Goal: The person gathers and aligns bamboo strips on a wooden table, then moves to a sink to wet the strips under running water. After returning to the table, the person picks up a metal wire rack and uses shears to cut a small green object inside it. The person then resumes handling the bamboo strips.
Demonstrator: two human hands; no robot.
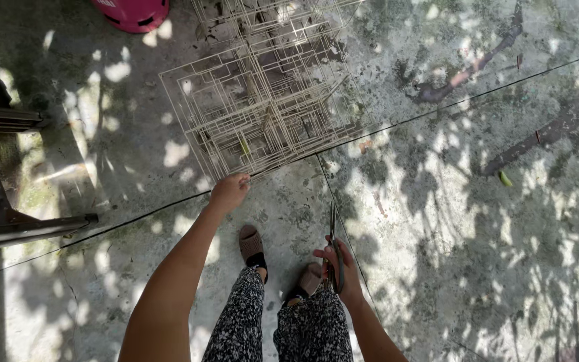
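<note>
- We judge this the gripping step: our left hand [229,191] pinches the near edge of the wire frame stack [263,94] lying on the concrete floor [437,221].
- Our right hand [340,271] is clenched around scissors [334,245], blades pointing up.
- Next, the blades must reach the wire.
- The stack's far end is cut off; dappled shade blurs it, possibly several layers.

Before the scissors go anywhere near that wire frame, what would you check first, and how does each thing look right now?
1. Left hand has a grip on the wire frame: ok, fingers at its near edge.
2. Right hand holds the scissors: ok.
3. Scissor blades point away from the body: ok.
4. Blades open or shut: cannot tell.
5. Feet away from the frame: ok.
6. Frame lies flat on the concrete ground: cannot tell, wires tangle.
</note>
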